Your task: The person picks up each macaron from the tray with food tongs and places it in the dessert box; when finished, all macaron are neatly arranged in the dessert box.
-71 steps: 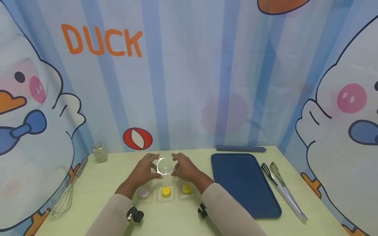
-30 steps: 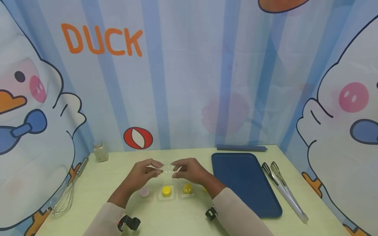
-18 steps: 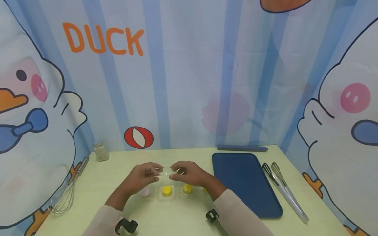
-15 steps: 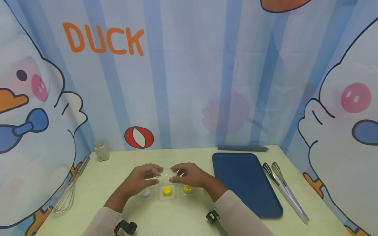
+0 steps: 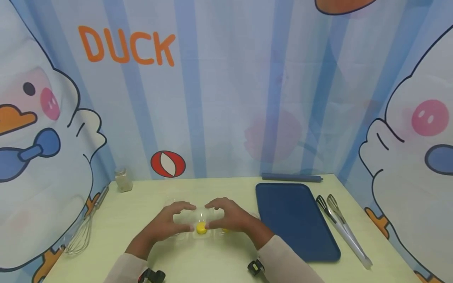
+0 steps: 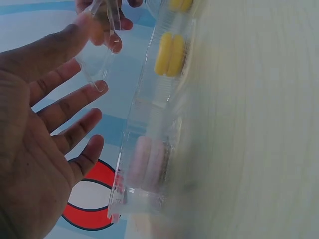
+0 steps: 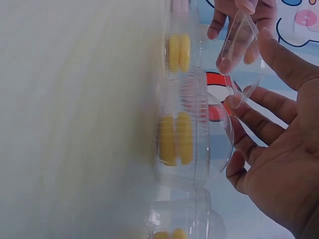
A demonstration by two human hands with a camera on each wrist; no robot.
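My left hand (image 5: pixel 164 224) and right hand (image 5: pixel 233 216) pinch opposite edges of a clear plastic dome lid (image 7: pixel 244 55) between thumbs and fingertips. They hold it level, close above the middle clear tray. A yellow macaron (image 5: pixel 201 228) sits in that tray, partly covered by the right thumb in the head view. To its left, a pink macaron (image 6: pixel 147 162) lies in a clear tray, mostly hidden by my left hand from the head. On the right, another yellow macaron (image 7: pixel 175 139) rests in a clear tray with a dome lid over it.
A further box with a yellow macaron (image 7: pixel 169 233) stands beyond, at the row's right. A blue tray (image 5: pixel 297 224), tongs (image 5: pixel 343 230) and a dark rolling pin (image 5: pixel 291 177) lie to the right. A whisk (image 5: pixel 85 228) and a glass jar (image 5: pixel 123 181) are at left.
The lid, first held with its round dome facing the camera, has been turned level and lowered toward me over the middle yellow macaron. Both hands came down with it, their fingers spreading wider.
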